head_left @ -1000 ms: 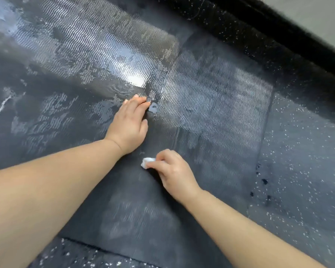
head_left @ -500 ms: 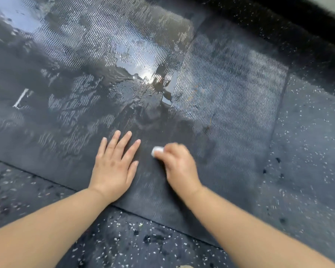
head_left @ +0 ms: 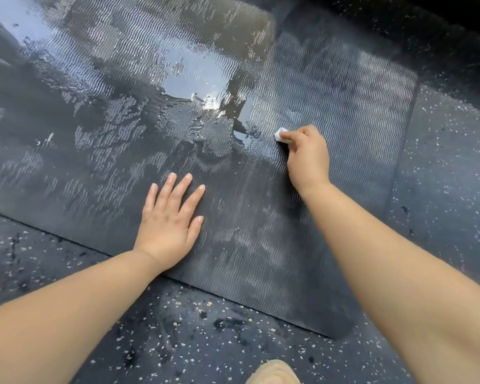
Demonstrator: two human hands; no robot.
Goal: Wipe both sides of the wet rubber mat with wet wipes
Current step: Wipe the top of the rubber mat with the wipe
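**Wipe pressed to the wet mat**

I see the rubber mat (head_left: 330,106) lying flat on the speckled floor (head_left: 205,342), its ribbed surface glistening with a puddle (head_left: 194,84) near the middle. My right hand (head_left: 308,156) is curled tight around a small white wet wipe (head_left: 281,134) — pressed to the mat beside the puddle. My left hand (head_left: 169,220) lies flat, fingers spread, near the mat's front edge.

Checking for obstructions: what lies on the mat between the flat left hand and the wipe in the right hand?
In the head view, only bare ribbed rubber mat with wet patches separates the left hand from the wet wipe pinched in the right hand.
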